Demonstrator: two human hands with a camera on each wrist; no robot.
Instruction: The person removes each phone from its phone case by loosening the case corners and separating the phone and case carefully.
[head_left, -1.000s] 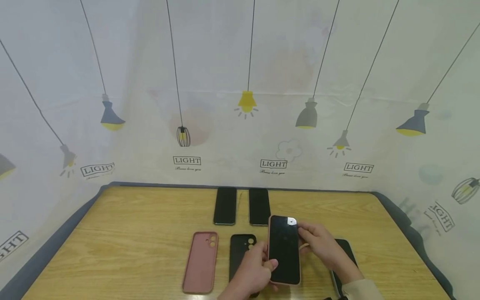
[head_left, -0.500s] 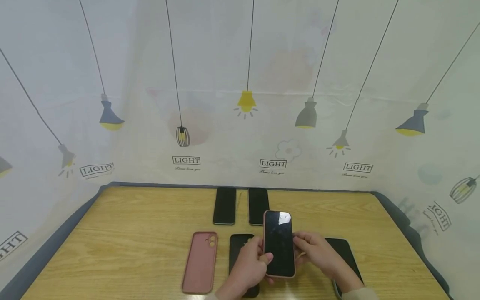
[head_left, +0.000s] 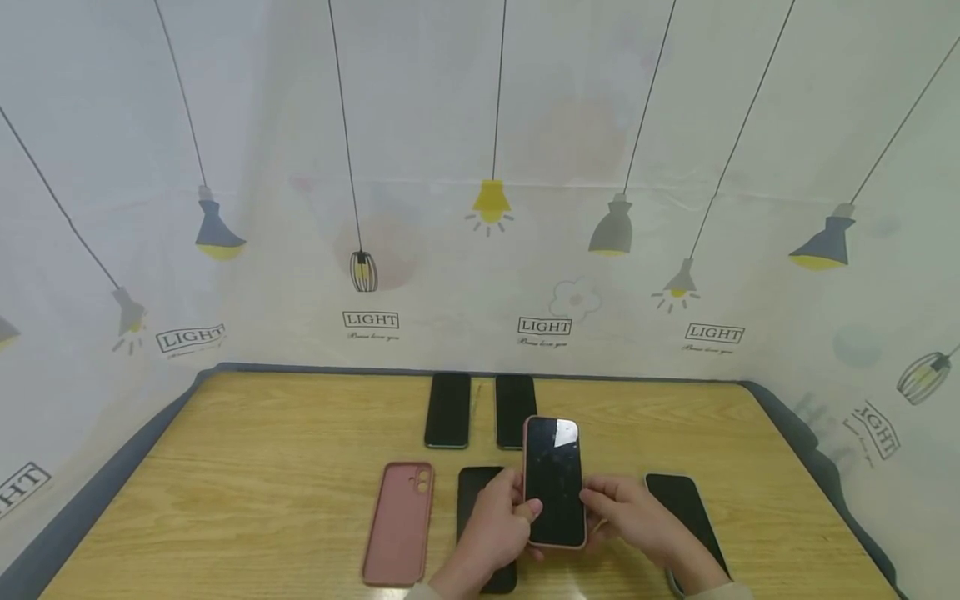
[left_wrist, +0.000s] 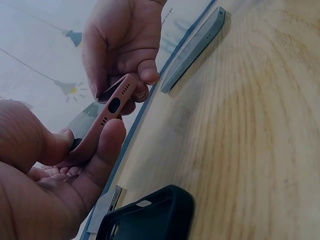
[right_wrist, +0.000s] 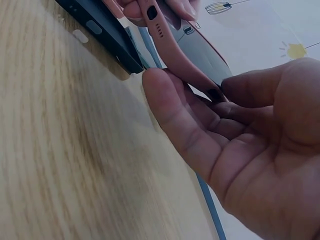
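Both hands hold a black-screened phone (head_left: 553, 475) in a pink case (right_wrist: 175, 57), above the wooden table. My left hand (head_left: 497, 518) grips its lower left side, the thumb on the screen's edge and fingers behind. On the opposite side my right hand (head_left: 636, 510) pinches the edge, its thumb near the screen and its fingers curled under the case. The case's bottom edge, with a port opening and small holes, shows in the left wrist view. Under the left hand lies a black phone case (head_left: 474, 487), partly covered by it.
An empty pink phone case (head_left: 398, 525) lies left of the black one. Two dark phones (head_left: 448, 410) lie at the table's back. Right of the right hand is another phone (head_left: 684, 507) with a pale edge, partly behind the forearm. A printed curtain (head_left: 435, 125) surrounds the table (head_left: 262, 475).
The phone in its pink case has moved a little left and away from me, both hands moving with it. The right hand has slid lower along the phone's edge.
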